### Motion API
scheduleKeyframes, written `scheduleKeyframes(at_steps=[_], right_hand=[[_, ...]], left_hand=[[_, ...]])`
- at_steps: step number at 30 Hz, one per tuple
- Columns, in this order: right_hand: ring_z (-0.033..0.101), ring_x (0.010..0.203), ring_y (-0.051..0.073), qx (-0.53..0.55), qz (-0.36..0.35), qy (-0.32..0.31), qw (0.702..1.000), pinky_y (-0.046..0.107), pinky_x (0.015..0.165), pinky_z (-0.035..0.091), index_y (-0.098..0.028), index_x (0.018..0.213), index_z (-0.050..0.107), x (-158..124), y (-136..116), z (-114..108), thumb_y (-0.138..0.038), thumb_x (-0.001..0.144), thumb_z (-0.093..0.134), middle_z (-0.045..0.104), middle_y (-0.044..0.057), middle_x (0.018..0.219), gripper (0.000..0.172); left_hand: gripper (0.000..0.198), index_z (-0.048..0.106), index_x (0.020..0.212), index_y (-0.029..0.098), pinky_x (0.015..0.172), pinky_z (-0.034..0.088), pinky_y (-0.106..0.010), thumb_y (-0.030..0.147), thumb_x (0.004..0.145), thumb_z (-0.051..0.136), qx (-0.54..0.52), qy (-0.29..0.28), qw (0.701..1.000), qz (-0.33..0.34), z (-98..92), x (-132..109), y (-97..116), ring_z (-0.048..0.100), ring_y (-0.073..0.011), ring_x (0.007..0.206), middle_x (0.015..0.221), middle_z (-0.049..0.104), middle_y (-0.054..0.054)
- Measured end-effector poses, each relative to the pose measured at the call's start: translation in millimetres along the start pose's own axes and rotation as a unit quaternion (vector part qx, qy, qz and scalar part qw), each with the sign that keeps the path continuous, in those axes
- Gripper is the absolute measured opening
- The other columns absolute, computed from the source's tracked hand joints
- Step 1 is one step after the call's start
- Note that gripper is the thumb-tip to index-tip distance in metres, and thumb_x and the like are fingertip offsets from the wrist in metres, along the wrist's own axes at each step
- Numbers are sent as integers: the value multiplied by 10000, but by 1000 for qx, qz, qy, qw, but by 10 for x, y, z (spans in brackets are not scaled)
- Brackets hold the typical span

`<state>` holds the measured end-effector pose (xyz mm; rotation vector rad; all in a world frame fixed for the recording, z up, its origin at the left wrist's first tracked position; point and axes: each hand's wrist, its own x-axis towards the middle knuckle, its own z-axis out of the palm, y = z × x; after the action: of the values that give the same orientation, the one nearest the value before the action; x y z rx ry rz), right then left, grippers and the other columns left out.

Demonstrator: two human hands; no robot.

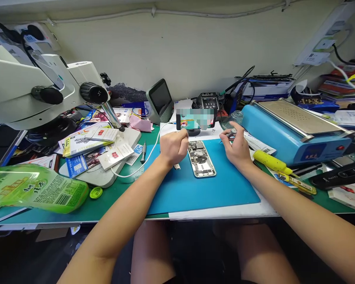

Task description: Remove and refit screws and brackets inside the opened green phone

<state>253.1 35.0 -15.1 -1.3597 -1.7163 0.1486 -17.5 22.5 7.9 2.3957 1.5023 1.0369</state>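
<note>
An opened phone (201, 158) lies with its insides showing on a blue work mat (201, 189) in the middle of the bench. My left hand (174, 146) rests on the mat just left of the phone, fingers curled into a loose fist over something I cannot make out. My right hand (237, 148) hovers to the right of the phone, fingertips pinched around a small metal tool (231, 134). A second phone (195, 119) with a lit screen stands propped behind the opened one.
A microscope (32, 90) stands at the left over a pile of packets and cards (91, 146). A green plastic bottle (32, 189) lies at the front left. A blue heating machine (292, 130) sits at the right, with a yellow-handled tool (269, 161) beside it. A white cable (142, 161) runs across the bench.
</note>
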Motion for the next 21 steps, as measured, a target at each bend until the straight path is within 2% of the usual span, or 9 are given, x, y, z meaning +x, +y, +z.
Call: scheduleKeyframes(at_steps=[7, 13, 21], right_hand=[[637, 1110, 197, 13, -6, -5, 1000, 416, 957, 588, -154, 1322, 592, 4, -35, -5, -454, 1004, 614, 621, 107, 1270, 437], [641, 1071, 189, 30, -23, 5, 999, 404, 921, 601, -166, 1332, 589, 11, -70, -5, -477, 1008, 599, 630, 107, 1244, 449], [631, 1137, 204, 33, -53, 11, 998, 424, 975, 584, -164, 1327, 594, 42, -68, 17, -452, 1005, 611, 616, 111, 1290, 432]], left_hand=[[369, 630, 1302, 168, 940, 606, -448, 390, 1009, 650, 56, -12, 997, -55, -118, 67, 74, 677, -232, 1105, 1295, 659, -105], [359, 633, 1301, 174, 948, 603, -447, 389, 1013, 643, 101, -6, 993, -68, -124, 31, 162, 674, -230, 1110, 1304, 656, -106], [382, 622, 1320, 170, 957, 600, -461, 389, 1008, 650, 150, -32, 987, -40, -94, 39, 18, 669, -241, 1132, 1321, 648, -109]])
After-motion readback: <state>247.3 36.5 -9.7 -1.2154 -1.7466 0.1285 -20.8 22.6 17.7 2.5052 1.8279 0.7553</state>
